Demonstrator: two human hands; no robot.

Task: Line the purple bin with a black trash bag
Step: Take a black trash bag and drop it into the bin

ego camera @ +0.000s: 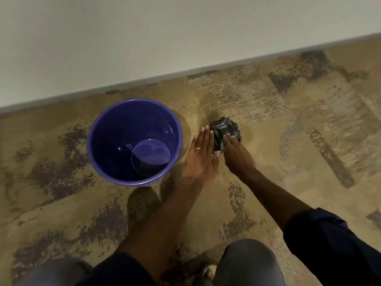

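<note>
The purple bin [103, 129] stands upright on the floor, left of centre, with nothing inside it. To its right lies a crumpled black trash bag [225, 126], bunched into a ball. My left hand [201, 157] is flat, fingers straight and together, right beside the bag's left side; whether it touches is unclear. A ring shows on one finger. My right hand [237, 151] rests on the near side of the bag, fingers laid over it, without a clear grip.
A pale wall with a grey skirting [185, 71] runs behind the bin and bag. The floor [288, 141] is tan with dark patches. My knees [247, 263] are at the bottom edge.
</note>
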